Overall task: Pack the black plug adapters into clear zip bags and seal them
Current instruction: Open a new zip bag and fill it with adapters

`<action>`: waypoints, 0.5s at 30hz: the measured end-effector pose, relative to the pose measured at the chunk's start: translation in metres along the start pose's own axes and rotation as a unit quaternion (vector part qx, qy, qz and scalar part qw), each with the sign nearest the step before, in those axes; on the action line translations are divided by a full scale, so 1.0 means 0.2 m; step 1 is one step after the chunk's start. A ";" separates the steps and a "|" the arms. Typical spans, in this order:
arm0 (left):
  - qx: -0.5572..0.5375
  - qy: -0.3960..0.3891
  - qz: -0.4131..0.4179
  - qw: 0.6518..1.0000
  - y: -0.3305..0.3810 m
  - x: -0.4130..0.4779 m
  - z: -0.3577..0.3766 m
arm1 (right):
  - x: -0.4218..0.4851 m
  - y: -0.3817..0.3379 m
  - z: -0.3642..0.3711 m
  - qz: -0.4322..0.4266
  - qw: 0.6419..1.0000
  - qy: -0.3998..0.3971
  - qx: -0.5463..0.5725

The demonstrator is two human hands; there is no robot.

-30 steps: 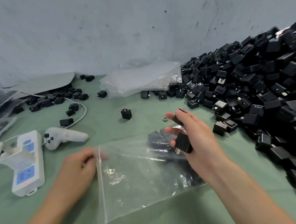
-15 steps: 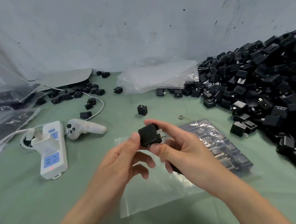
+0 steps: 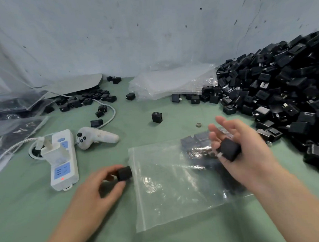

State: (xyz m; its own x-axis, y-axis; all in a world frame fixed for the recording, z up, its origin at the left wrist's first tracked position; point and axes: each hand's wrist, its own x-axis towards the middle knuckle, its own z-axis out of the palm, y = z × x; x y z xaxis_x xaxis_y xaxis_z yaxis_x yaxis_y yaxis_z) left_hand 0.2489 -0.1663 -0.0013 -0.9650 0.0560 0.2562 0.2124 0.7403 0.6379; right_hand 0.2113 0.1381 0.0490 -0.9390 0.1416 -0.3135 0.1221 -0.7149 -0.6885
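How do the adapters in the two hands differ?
The left adapter is pinched by the left hand low at the bag's zip edge; the right adapter sits in the right hand, above the bag. Prongs show only on the right adapter. Both are black.

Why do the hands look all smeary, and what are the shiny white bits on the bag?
Head view: the left hand and right hand are smeared by motion blur; the white patches on the clear plastic zip bag are glare, reflected light; the heap of black plug adapters at the right edge looks soft and bent by the wide lens.
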 end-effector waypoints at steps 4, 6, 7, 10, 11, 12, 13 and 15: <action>0.047 -0.029 0.078 0.995 0.06 0.01 0.08 | 0.05 -0.06 -0.06 0.070 0.979 0.007 0.191; 0.040 -0.037 0.087 0.995 0.10 0.03 0.12 | 0.06 -0.05 -0.09 0.059 0.976 0.005 0.210; 0.040 -0.049 0.094 0.994 0.12 0.04 0.14 | 0.06 -0.05 -0.10 0.052 0.976 0.002 0.210; 0.049 -0.107 0.128 0.985 0.12 0.04 0.15 | 0.07 -0.05 -0.12 0.032 0.982 -0.005 0.184; 0.043 -0.120 0.132 0.983 0.11 0.05 0.14 | 0.07 -0.05 -0.11 0.025 0.985 -0.002 0.172; 0.037 -0.124 0.136 0.982 0.11 0.05 0.13 | 0.07 -0.05 -0.11 0.016 0.988 0.001 0.156; 0.028 -0.124 0.140 0.982 0.11 0.05 0.11 | 0.08 -0.05 -0.10 0.002 0.990 0.006 0.137; 0.022 -0.127 0.135 0.982 0.10 0.06 0.11 | 0.08 -0.06 -0.08 -0.034 0.995 0.010 0.092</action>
State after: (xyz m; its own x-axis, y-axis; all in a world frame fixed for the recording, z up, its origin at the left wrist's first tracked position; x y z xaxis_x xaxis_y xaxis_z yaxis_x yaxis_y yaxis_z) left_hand 0.2387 -0.1357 -0.0008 -0.8830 0.4154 0.2187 0.4642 0.7031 0.5386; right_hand 0.1996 0.1598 0.0407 -0.9365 0.2052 -0.2844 -0.0034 -0.8163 -0.5776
